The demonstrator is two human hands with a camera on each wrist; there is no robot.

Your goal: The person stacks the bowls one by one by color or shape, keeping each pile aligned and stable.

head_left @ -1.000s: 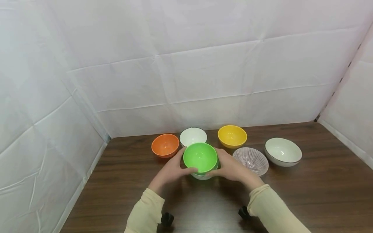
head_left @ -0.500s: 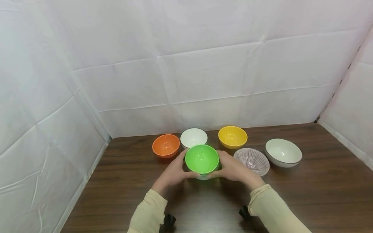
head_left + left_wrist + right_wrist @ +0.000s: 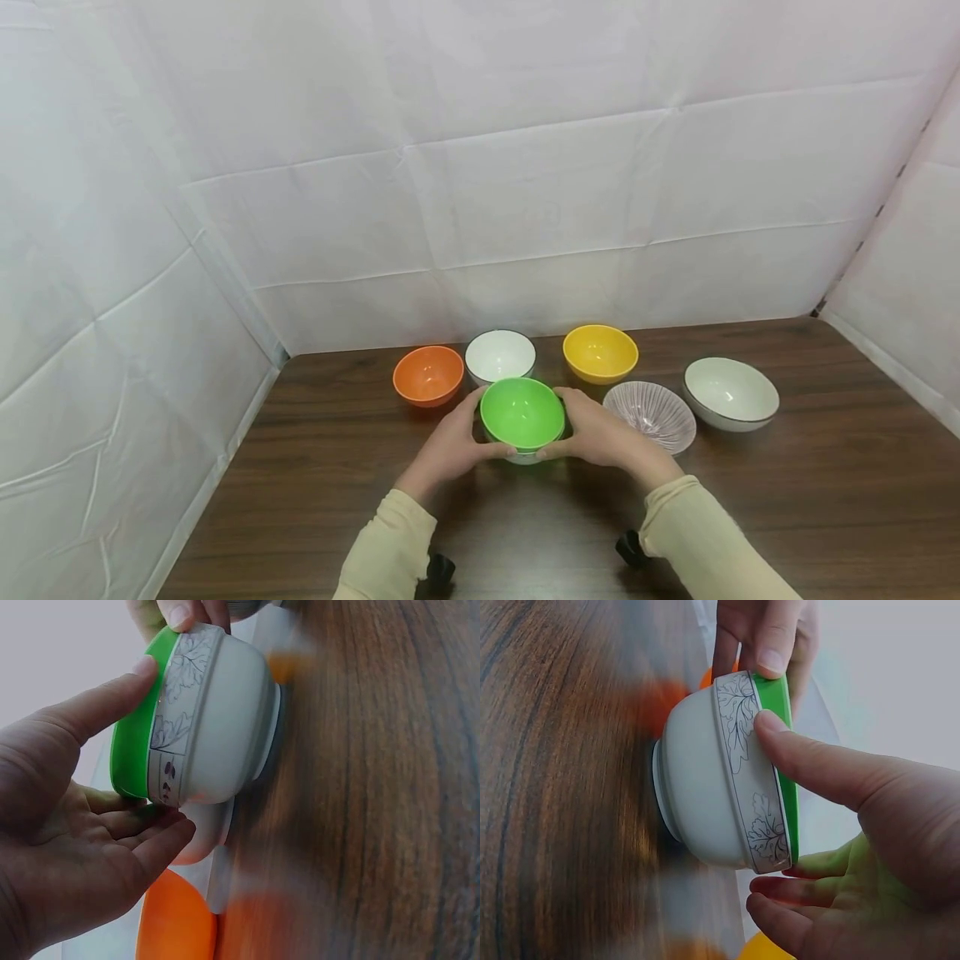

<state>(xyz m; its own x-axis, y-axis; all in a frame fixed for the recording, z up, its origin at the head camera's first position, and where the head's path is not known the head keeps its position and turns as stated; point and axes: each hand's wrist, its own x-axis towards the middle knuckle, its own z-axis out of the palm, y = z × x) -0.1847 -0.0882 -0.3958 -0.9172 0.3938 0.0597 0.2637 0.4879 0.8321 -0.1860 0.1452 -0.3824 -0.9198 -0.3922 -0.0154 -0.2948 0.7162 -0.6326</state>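
Note:
A green bowl (image 3: 522, 412) sits nested in a white bowl (image 3: 225, 724) with a leaf-patterned band below its rim. The white bowl's foot is down at the brown table in both wrist views. From the left, my left hand (image 3: 453, 442) holds the green bowl, thumb on the near side of its rim and fingers around the far side. My right hand (image 3: 600, 432) holds the stack from the right, its thumb tip at the patterned band just below the green rim. Most of the white bowl is hidden from the head view.
Behind the stack stand an orange bowl (image 3: 428, 377), a white dark-rimmed bowl (image 3: 500, 357) and a yellow bowl (image 3: 600, 354). To the right are a striped shallow bowl (image 3: 651, 417) and a larger white bowl (image 3: 731, 393). White sheeting (image 3: 525, 183) encloses the table (image 3: 300, 500).
The green bowl has come down a little in the white bowl, both hands moving slightly down with it. The other bowls have stayed in place.

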